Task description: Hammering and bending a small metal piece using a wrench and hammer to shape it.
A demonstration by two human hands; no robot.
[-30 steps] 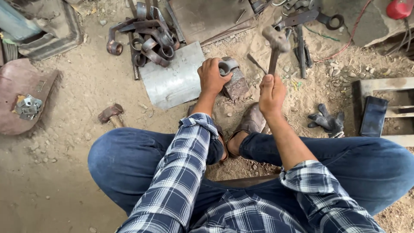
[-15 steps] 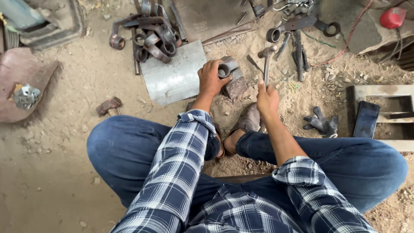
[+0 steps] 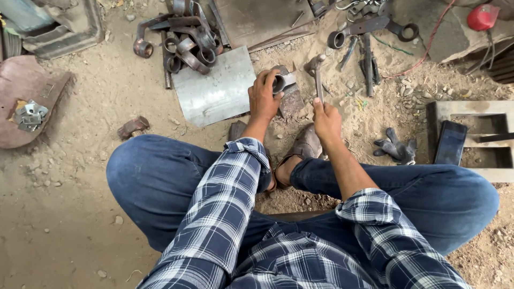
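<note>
Seated cross-legged on sandy ground (image 3: 80, 176), in blue jeans and a plaid shirt with rolled cuffs. Left hand (image 3: 263, 96) stretched forward, fingers (image 3: 273, 80) clasped around a short metal ring (image 3: 279, 82) — a thick pipe-like sleeve with its open end facing up. Ring resting on a small rusty metal block (image 3: 292, 101), just right of a flat grey metal sheet (image 3: 214, 88) lying on the dirt. Right hand (image 3: 326, 120) clenched tight around the lower end of a hammer (image 3: 317, 75), handle upright and slightly tilted, steel head up near the ring's right side, close but seemingly not touching (hard to tell from this angle).

Beyond the sheet, a heap of rusty forged links (image 3: 184, 45) with round eyes, piled and overlapping. Further right, a cluster of long dark tools, among them a big ring spanner (image 3: 364, 27). A red cable (image 3: 428, 51) trailing across the ground toward a red object (image 3: 482, 17) at the top right corner. Near the right knee, a crumpled dark glove (image 3: 396, 149) — and just beside it a dark phone (image 3: 451, 142) lying in a pale wooden frame (image 3: 460, 109). At far left, a rust-brown plate (image 3: 29, 85) carrying a few small bright metal brackets (image 3: 29, 115); a lone rusty lump (image 3: 133, 127) between that plate and the left knee. A brown sandal (image 3: 306, 144) showing between the legs.
</note>
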